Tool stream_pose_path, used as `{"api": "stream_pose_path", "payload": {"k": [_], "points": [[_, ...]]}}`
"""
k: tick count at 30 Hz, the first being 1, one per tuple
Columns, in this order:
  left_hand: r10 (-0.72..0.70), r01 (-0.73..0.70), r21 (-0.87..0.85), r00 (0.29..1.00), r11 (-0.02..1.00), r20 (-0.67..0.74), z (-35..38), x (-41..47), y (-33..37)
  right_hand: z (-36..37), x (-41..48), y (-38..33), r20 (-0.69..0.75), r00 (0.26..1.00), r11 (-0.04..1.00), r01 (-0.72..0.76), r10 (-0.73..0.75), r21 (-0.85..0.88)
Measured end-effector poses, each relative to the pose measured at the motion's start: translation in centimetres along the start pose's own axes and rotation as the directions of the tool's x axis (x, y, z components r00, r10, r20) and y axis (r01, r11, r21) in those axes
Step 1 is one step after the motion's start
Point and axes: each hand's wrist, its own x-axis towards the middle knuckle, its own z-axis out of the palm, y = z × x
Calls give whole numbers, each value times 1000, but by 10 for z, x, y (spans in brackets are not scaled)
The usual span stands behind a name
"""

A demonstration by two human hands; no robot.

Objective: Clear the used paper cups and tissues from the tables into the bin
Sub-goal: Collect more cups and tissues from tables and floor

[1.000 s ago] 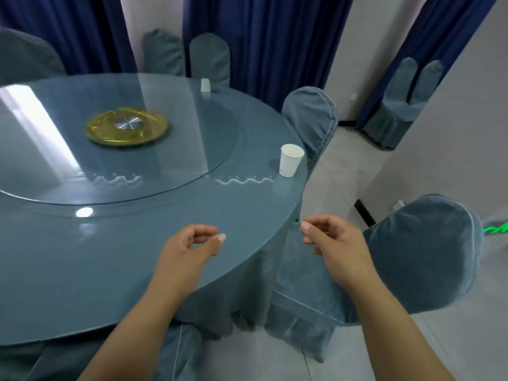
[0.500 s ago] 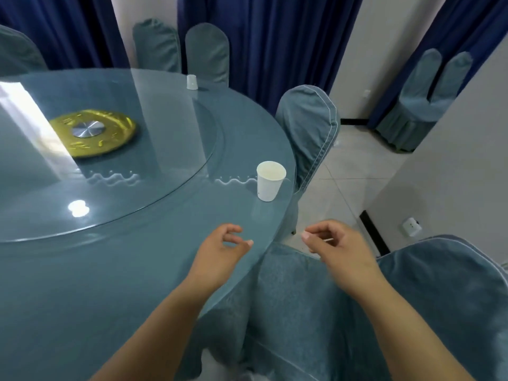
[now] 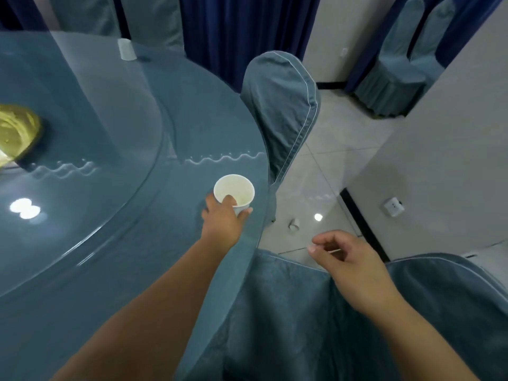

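left hand [image 3: 221,225] grips paper cup [image 3: 234,192], base hidden; right hand [image 3: 347,258] loosely curled, seemingly empty.

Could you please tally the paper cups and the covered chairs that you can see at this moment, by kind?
Paper cups: 3 (one in the left hand, one upside down far across the table, one lying on the floor)
Covered chairs: 6
Total: 9
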Motion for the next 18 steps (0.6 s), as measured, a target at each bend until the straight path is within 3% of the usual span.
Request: {"api": "stream_pose_path", "payload": {"k": [9,12,18], "points": [[157,-202,-303,973,931,-167,1,-76,47,-37,-18,29,-62,993,989,-91,98,117],[204,-289,-402,949,869,-241,-2,-114,76,-61,-35,39,-114,988,978,-79,102,194],[312,-370,-640,927,674,-207,5,-197,146,-134,-87,69,-236,972,956,59,11,287]]}}
